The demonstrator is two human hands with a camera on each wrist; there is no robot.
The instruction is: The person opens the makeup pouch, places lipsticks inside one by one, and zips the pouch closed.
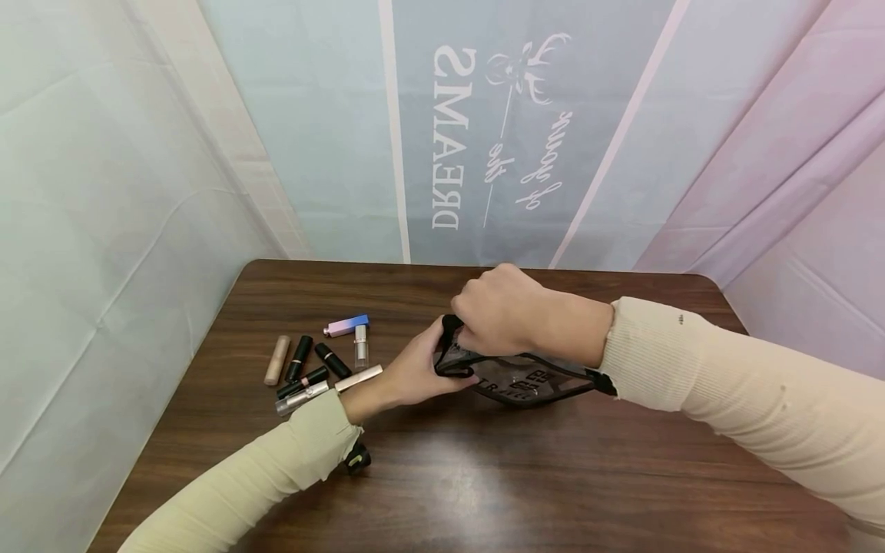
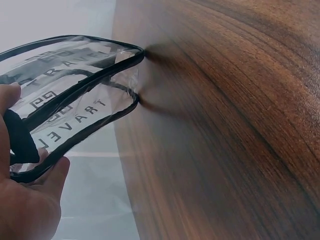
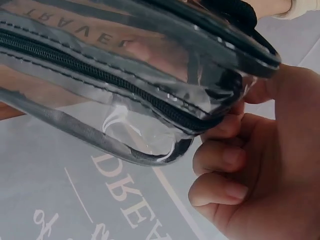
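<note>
A clear zip pouch [image 1: 512, 380] with black trim and the word TRAVEL is held up tilted over the table. My left hand [image 1: 411, 372] grips its left end, thumb on one side and fingers on the other, also visible in the left wrist view. My right hand [image 1: 505, 311] is curled at that same end, its fingertips pinching the pouch's corner where the black zipper [image 3: 100, 75] ends. In the right wrist view the zipper's teeth run along the pouch towards those fingers. The zipper pull is hidden.
Left of the hands, several lipstick tubes lie on the brown table [image 1: 622, 476]: a pink-blue one [image 1: 347, 326], a beige one [image 1: 277, 360], black ones and silvery ones. A printed cloth [image 1: 512, 138] hangs behind the table.
</note>
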